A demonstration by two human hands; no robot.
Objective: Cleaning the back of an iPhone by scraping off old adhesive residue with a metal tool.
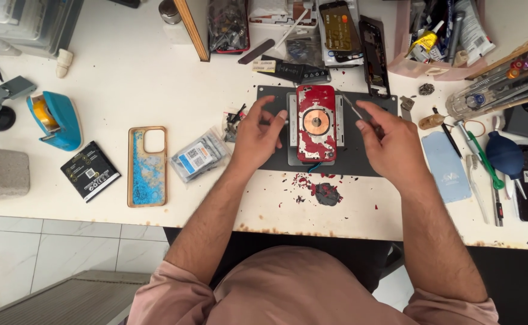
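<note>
A phone (316,123) with a cracked red back and a copper coil ring showing lies back-up in a metal holder on a dark grey mat (360,162). My left hand (257,135) rests at the phone's left edge, fingertips touching the holder's side. My right hand (390,144) sits to the phone's right and pinches a thin metal tool (353,108) whose tip points at the phone's upper right edge. Red chips and a dark clump of debris (324,192) lie on the table just below the mat.
A blue-patterned phone case (147,165), a bag of small parts (199,156), a black battery (89,171) and a blue tape dispenser (56,120) lie left. Tools, a blue blower (505,153) and a pale blue sheet (447,165) crowd the right. Phone parts line the back.
</note>
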